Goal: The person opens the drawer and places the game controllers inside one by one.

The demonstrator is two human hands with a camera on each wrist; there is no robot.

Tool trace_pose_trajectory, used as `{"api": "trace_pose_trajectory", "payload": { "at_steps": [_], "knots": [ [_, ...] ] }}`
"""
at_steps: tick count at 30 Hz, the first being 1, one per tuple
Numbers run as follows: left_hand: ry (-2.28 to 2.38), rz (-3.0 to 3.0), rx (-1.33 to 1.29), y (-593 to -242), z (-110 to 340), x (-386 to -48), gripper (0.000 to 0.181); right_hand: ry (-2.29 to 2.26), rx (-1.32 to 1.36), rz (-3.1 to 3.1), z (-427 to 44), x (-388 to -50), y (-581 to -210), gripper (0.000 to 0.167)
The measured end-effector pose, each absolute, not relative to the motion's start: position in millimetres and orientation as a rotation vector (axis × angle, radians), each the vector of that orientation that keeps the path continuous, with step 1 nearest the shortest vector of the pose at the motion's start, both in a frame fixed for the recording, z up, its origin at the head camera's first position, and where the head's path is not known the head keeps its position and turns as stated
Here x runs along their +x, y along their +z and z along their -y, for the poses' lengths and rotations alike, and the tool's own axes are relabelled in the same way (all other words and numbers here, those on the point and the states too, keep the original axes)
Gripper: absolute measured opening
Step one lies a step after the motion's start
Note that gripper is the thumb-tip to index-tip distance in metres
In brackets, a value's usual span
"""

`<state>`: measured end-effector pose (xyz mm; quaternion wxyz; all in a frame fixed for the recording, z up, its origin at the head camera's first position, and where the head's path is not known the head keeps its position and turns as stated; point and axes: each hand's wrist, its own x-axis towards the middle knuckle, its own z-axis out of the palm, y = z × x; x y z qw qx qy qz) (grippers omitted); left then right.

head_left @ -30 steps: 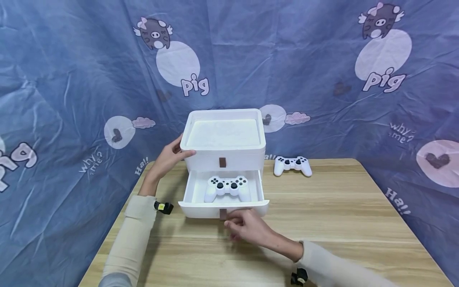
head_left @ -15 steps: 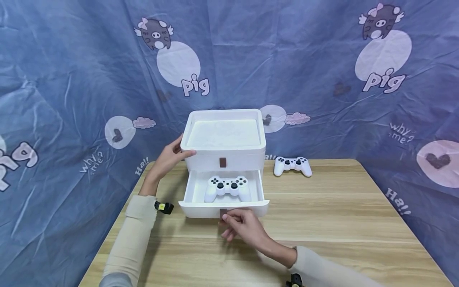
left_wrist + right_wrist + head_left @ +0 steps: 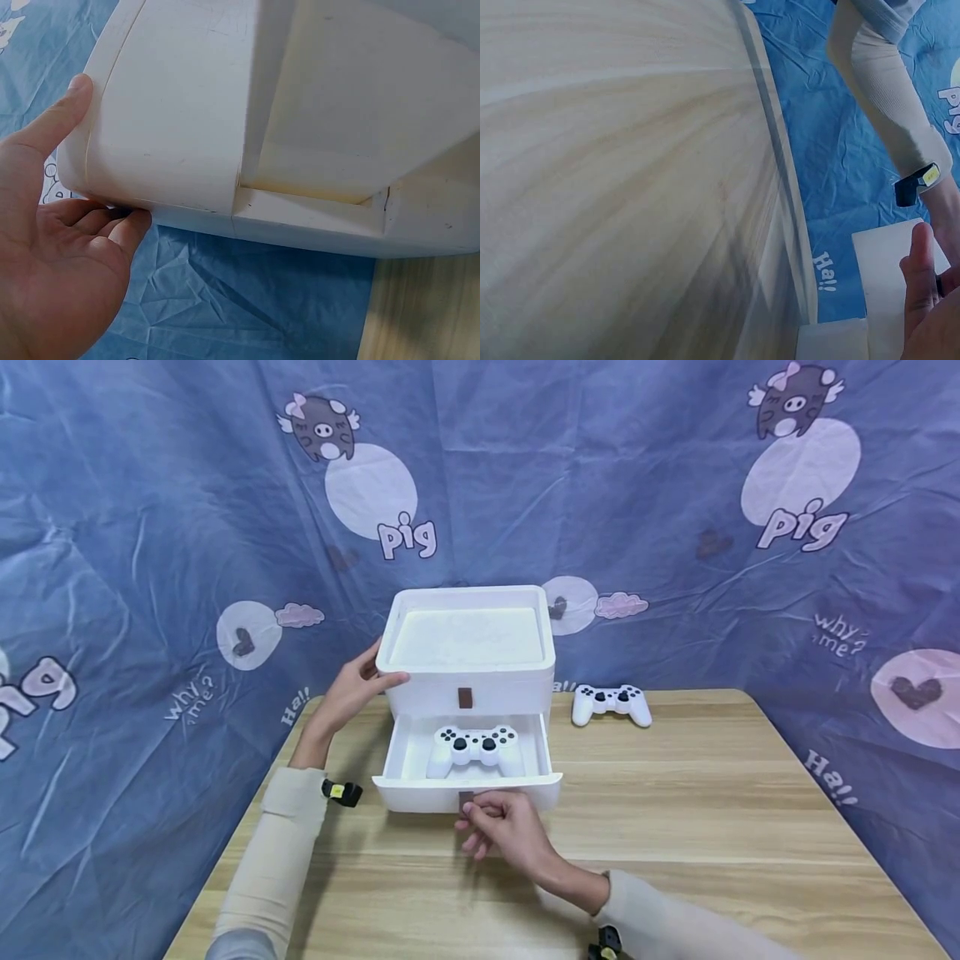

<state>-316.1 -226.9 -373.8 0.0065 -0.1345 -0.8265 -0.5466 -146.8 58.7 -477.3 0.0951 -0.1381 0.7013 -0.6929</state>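
At an extended drawer [image 3: 420, 797], the right hand [image 3: 516, 835] newly pinches the brown tab [image 3: 466, 797], apparently gaining control; the left hand [image 3: 351, 691] grips the cabinet [image 3: 510, 693].

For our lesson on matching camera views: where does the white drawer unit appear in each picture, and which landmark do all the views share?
Head: the white drawer unit stands near the centre of the picture.
Left wrist: the unit, seen close up, fills much of the upper middle and right.
Right wrist: only part of the unit shows, towards the bottom right corner.
Shared landmark: the blue printed cloth.
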Motion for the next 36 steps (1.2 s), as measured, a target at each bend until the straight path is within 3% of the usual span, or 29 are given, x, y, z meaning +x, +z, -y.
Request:
{"api": "trace_pose_trajectory", "payload": {
  "at_steps": [11, 36],
  "knots": [
    [-1.731, 2.596, -0.418, -373.5, 225.9, -317.1, 0.091, -2.042, -0.370, -2.128, -58.6, -169.7, -474.6, 0.018],
    [-1.720, 2.596, -0.421, -372.9, 226.7, -317.0, 0.091, -2.120, -0.290, -2.206, -51.0, -255.5, -465.3, 0.020]
  ]
}}
